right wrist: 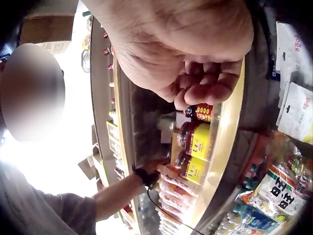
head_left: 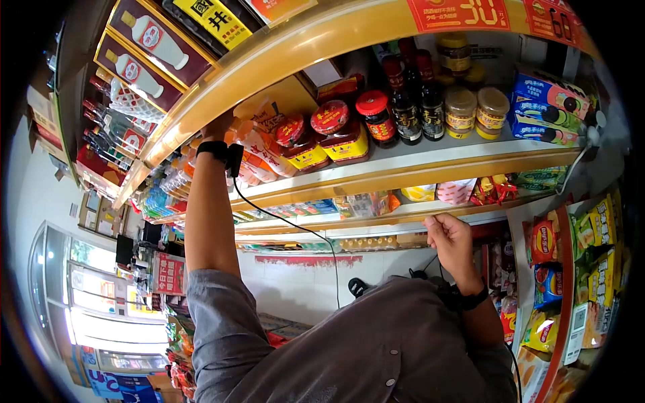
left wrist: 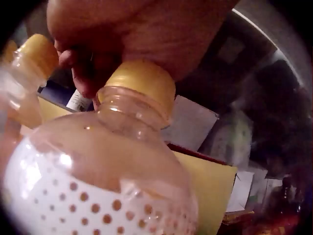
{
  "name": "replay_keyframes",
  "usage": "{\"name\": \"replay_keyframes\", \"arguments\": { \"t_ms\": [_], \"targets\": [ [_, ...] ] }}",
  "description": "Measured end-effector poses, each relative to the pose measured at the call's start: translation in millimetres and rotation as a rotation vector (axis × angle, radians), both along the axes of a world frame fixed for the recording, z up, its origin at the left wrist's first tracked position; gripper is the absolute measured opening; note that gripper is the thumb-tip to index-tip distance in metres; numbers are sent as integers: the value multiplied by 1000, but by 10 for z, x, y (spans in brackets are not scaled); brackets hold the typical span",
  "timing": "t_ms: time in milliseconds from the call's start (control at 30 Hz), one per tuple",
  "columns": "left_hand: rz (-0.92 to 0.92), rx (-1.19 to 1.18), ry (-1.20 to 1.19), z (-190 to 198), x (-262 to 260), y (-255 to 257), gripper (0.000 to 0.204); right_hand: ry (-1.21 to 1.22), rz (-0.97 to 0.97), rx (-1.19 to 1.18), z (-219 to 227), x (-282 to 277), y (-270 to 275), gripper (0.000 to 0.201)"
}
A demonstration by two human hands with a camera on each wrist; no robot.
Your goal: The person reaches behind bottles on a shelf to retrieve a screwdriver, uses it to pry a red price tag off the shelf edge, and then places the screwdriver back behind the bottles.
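The left hand (head_left: 218,126) reaches onto the shelf among orange-capped bottles (head_left: 259,156), partly hidden by the shelf edge above. In the left wrist view the left hand (left wrist: 137,32) is over a bottle with a yellow-orange cap (left wrist: 142,88); its bent fingers point down behind that bottle, and whether they hold something is hidden. A yellow box (left wrist: 208,188) stands behind the bottle. The right hand (head_left: 451,243) hangs in front of the lower shelves, touching nothing. Seen from its wrist, the right hand (right wrist: 181,44) has loosely curled fingers with nothing in them.
Right of the bottles stand red-lidded jars (head_left: 341,138), dark sauce bottles (head_left: 405,111), brown-lidded jars (head_left: 460,113) and blue boxes (head_left: 547,107). The upper shelf edge (head_left: 269,57) overhangs them. Snack bags (head_left: 544,238) hang at the right. A black cable (head_left: 295,226) runs from the left wrist.
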State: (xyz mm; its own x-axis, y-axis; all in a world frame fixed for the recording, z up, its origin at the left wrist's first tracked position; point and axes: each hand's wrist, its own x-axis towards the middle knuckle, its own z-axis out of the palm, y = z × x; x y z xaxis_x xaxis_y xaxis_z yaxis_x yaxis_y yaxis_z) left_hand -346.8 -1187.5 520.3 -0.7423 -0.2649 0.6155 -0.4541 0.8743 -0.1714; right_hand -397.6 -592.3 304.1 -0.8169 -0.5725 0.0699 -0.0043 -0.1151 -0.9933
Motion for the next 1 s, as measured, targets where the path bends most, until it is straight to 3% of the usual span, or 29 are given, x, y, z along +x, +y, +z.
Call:
{"name": "replay_keyframes", "arguments": {
  "t_ms": [33, 133, 267, 333, 433, 567, 667, 767, 833, 1000],
  "targets": [
    [23, 77, 23, -21, -15, -45, 37, 1, -2, -2, -5, 4, 8, 30],
    [-57, 13, 150, -61, -17, -113, 40, 6, -9, -10, -12, 14, 26, 31],
    [-74, 0, 150, -52, -34, -83, 41, 29, -8, -17, -39, 5, 24, 31],
    [-200, 213, 123, -18, -57, 52, 42, 34, -7, -24, -63, 12, 12, 30],
    [-258, 71, 56, 44, -97, 440, 41, 10, 15, -45, -55, 8, -20, 29],
    [-219, -37, 26, 50, -85, 595, 37, 33, 50, -8, -96, 6, -40, 27],
    [-221, 43, 68, 76, -72, 623, 35, 28, 54, -11, -85, 13, -53, 27],
    [-90, 246, -112, 115, -31, 747, 46, -12, 30, -19, -120, 8, -70, 28],
    [-87, 32, -81, 84, -12, 743, 38, -15, 22, -19, -136, 5, -72, 28],
    [-77, -52, 73, 118, 113, 930, 37, 1, 52, 26, -133, -9, -112, 28]
  ]
}}
